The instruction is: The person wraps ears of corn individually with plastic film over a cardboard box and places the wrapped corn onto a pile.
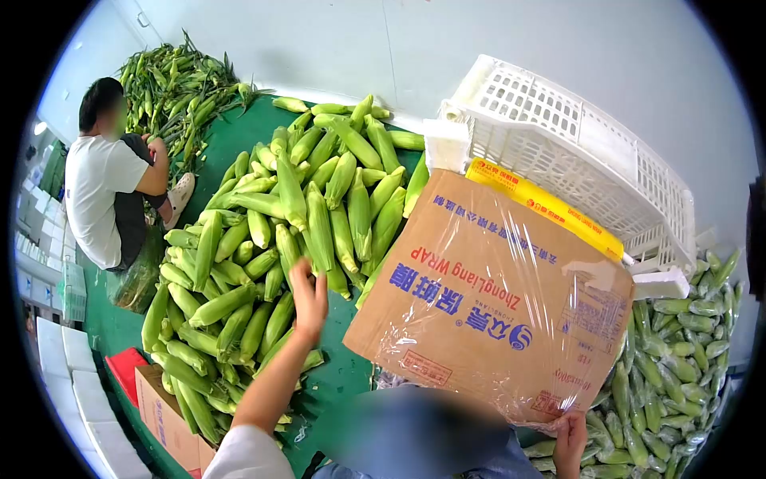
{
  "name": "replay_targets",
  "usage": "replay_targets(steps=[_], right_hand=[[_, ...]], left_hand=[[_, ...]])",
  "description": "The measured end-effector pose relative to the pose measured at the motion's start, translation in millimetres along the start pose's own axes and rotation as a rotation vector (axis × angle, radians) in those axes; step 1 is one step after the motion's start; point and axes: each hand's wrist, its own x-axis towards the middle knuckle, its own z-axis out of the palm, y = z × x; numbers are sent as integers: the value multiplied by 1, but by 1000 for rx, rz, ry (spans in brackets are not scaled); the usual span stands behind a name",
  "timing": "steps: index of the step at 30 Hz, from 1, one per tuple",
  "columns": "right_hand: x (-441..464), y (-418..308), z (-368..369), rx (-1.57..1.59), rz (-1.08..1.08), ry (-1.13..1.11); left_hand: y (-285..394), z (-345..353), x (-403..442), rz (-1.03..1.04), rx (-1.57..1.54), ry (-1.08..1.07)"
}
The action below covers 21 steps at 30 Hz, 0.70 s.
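My left hand (309, 302) reaches over the near side of a big heap of green corn ears (319, 227). Its fingers look stretched out, with no ear between them. My right hand (570, 441) is at the lower right corner of a cardboard box (487, 303), its fingers closed on the edge of clear plastic wrap (550, 411). The film lies shiny over the box top, which bears blue and red print. Along the box's far edge lies a yellow roll (546, 209), and white foam blocks (448, 144) stand by its corners.
White plastic crates (574, 152) stand against the wall. Wrapped corn (670, 375) is piled at the right. On the left a person (112, 176) sits near a heap of leafy corn (179, 96). White boxes (84, 383) and another cardboard box (171, 419) stand lower left.
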Motion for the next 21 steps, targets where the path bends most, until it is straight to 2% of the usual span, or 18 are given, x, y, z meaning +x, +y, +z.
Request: replay_targets(steps=[1, 3, 5, 7, 8, 9, 11, 13, 14, 15, 16, 17, 19, 20, 21], right_hand=[[2, -3, -1, 30, 50, -12], [5, -10, 8, -144, -76, 12], [-8, -29, 11, -297, -100, 130], [-8, -29, 11, -586, -352, 186], [-8, -31, 12, -591, -335, 205], [-8, -35, 15, -589, -323, 217], [-11, -36, 20, -563, -270, 212], [-12, -34, 23, -515, -199, 183], [-10, -39, 24, -507, -176, 157], [-6, -45, 26, -495, -158, 134], [-5, -50, 27, -482, -147, 120], [-6, -52, 27, -507, -123, 95], [-9, -54, 24, -552, -57, 57], [-13, -58, 18, -604, -107, 63], [-17, -65, 11, -305, -66, 84]], left_hand=[[-28, 26, 37, -36, 3, 76], [-68, 78, 95, -540, 142, 78], [-107, 97, 122, -545, 318, 63], [-84, 56, 128, -821, -638, -186], [-50, 27, 119, -902, -872, -204], [-22, 6, 104, -854, -980, -280], [81, -24, 43, -616, -640, -123], [131, -62, 5, -153, -418, -464], [151, -58, -10, 196, -334, -455], [175, -59, -14, 602, -35, -499], [198, -50, -23, 808, 38, -625], [220, -39, -44, 901, 190, -635], [255, -5, -65, 1242, 159, -631], [257, 12, -71, 1239, 126, -674], [259, 25, -75, 1234, 98, -718]])
